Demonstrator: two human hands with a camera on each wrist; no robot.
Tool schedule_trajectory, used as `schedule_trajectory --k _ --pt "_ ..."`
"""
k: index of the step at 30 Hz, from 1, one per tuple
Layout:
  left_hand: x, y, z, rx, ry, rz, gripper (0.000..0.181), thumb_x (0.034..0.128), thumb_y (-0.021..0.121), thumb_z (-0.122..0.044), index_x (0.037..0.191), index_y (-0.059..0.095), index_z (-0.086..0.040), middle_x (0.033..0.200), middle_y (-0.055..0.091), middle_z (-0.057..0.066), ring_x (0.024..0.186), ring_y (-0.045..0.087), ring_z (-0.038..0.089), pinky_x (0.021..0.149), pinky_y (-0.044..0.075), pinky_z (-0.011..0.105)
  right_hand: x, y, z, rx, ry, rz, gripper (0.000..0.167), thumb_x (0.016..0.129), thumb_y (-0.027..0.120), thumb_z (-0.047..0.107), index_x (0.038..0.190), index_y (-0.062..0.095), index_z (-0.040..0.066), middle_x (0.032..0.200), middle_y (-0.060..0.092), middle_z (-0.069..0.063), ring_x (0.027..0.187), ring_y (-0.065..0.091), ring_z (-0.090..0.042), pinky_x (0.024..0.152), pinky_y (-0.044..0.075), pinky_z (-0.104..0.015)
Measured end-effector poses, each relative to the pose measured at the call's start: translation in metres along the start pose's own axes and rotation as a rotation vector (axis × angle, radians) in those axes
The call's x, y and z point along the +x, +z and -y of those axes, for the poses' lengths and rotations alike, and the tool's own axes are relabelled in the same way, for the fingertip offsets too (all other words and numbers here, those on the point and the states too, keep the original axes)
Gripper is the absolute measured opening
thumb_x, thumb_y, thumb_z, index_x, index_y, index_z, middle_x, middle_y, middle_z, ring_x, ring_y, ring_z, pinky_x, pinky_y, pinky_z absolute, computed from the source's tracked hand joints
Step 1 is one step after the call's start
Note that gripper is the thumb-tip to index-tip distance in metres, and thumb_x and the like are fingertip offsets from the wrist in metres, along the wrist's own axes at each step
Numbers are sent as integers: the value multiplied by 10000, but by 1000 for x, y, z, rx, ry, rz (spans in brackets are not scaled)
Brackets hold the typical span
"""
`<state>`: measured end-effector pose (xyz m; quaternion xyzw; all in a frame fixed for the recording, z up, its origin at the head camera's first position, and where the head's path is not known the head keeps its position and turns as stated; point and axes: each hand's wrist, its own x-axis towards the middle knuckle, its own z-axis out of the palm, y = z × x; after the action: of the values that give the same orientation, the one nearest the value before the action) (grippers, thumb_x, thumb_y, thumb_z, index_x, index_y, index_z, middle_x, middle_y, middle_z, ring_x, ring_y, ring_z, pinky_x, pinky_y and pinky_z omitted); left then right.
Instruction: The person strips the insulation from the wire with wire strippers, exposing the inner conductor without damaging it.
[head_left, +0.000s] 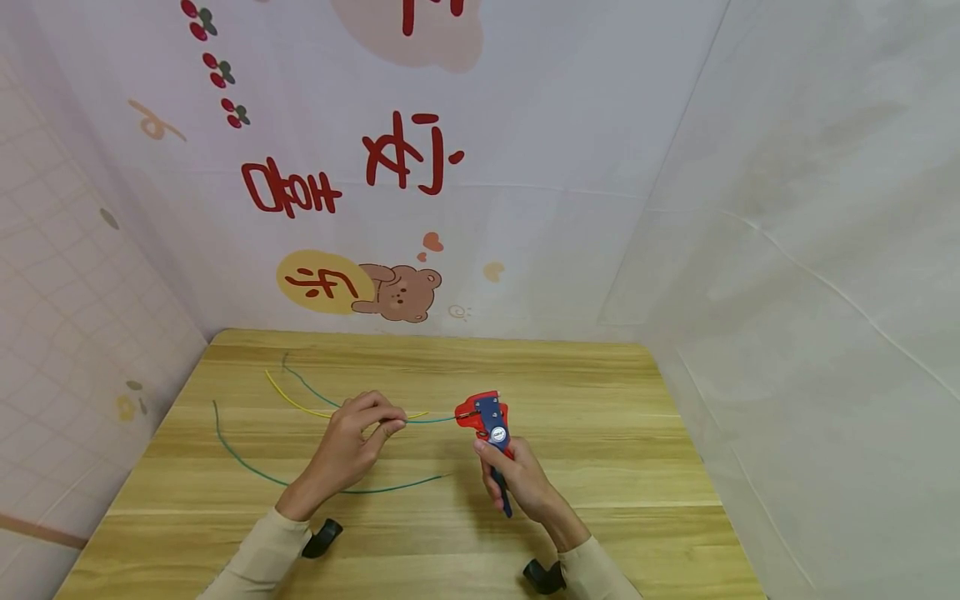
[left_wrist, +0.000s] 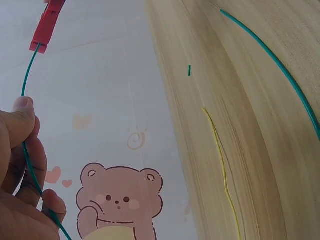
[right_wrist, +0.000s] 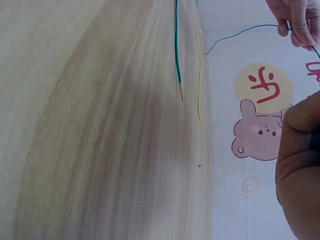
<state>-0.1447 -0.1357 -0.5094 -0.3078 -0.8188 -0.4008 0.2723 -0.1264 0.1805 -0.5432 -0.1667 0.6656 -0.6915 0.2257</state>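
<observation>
My left hand [head_left: 348, 442] pinches a thin green wire [head_left: 432, 421] between thumb and fingers, a short way from one end. That end reaches the nose of a red and blue wire stripper [head_left: 491, 415]. The fingers of my right hand [head_left: 527, 479] wrap round the stripper's handles, its head pointing up and to the left. Seen from the left wrist, the wire runs from the fingertips straight to the tool's red nose [left_wrist: 40, 46]. How far it goes inside is hidden.
A yellow wire [head_left: 283, 395] lies behind my left hand. Nearer me, a second green wire [head_left: 247, 463] curves across the wooden table [head_left: 615, 467], its bare copper end [right_wrist: 181, 92] showing. A tiny green piece of insulation [left_wrist: 189, 70] lies near the yellow wire.
</observation>
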Motion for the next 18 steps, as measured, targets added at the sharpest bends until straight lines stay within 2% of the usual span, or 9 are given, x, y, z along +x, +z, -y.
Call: schedule_trajectory --k 3,7,10,18 --pt "-1 -3 2 3 -10 0 112 918 881 7 985 855 -79 946 749 -40 847 688 122 814 508 273 -1 -4 0 11 6 -15 647 1215 509 369 877 466 -182 590 550 56 466 581 -80 482 515 -233" --pt "-2 -10 5 8 -14 -21 113 910 881 26 988 861 -53 941 763 -23 838 696 148 817 537 263 -4 -12 1 36 11 -53 637 1218 497 375 901 446 -175 595 536 56 475 576 -90 486 519 -241" --pt "-3 -13 6 11 -12 -33 200 849 897 98 980 860 -49 933 765 -17 827 695 153 820 533 258 -6 -16 1 48 8 -66 633 1218 499 371 901 437 -173 587 538 63 465 575 -88 478 517 -240" --pt "-5 -12 9 30 -24 -23 251 806 910 130 966 857 -56 933 762 -24 830 698 150 819 535 311 -7 -18 -1 47 10 -66 642 1222 492 375 921 440 -189 604 560 68 482 599 -89 499 534 -233"
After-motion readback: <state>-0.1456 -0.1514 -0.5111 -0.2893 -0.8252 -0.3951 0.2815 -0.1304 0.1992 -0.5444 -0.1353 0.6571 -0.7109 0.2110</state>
